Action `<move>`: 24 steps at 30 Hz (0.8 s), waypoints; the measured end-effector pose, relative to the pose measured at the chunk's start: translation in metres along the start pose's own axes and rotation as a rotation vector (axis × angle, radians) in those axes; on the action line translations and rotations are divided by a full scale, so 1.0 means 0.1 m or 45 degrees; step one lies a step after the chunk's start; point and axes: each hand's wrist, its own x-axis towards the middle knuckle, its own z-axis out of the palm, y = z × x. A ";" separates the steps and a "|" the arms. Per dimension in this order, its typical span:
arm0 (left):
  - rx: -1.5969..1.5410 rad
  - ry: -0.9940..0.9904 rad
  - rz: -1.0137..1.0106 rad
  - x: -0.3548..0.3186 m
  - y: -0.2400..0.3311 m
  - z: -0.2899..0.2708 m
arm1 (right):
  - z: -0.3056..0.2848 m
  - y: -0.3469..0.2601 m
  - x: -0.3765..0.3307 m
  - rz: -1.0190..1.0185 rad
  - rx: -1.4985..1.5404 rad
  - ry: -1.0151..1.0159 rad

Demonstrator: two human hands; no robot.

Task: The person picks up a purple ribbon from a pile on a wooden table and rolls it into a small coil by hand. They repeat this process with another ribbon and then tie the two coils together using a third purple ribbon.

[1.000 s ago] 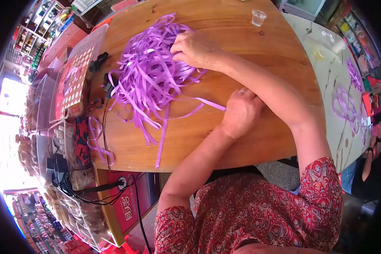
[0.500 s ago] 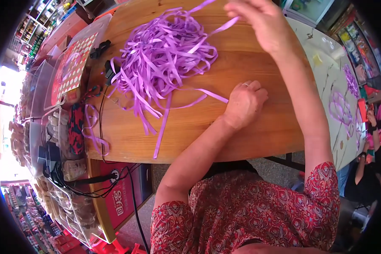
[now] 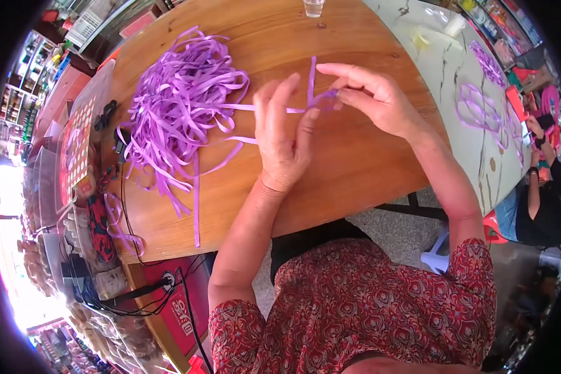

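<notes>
Fingers: right hand [image 3: 380,103] pinches a purple ribbon strip [image 3: 311,81] between thumb and fingertips; left hand [image 3: 285,140] stands half-open beside it, fingertips touching the same strip.
Ribbon strip: held up above the middle of the table [image 3: 355,168], one end upright, the other trailing left toward the ribbon pile [image 3: 181,106].
Change: half a second ago the left hand lay fisted on the table and the right was lifted high at the far edge; now both meet on one strip, so it seems singled out from the pile for working.
Pile: loose tangle nearer the table's left edge.
Far edge: small clear cup [image 3: 313,7].
</notes>
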 end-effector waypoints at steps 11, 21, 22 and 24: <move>-0.154 -0.168 -0.329 -0.05 -0.08 0.08 | 0.01 0.14 0.01 0.185 0.154 -0.066; -0.037 0.320 -0.474 0.07 -0.50 -0.24 | -0.71 0.38 -0.31 0.164 -0.164 0.405; 0.124 0.336 -0.457 0.09 -0.51 -0.29 | -0.74 0.37 -0.33 0.190 -0.203 0.426; 0.245 0.417 -0.433 0.13 -0.56 -0.35 | -0.81 0.48 -0.36 0.204 -0.176 0.459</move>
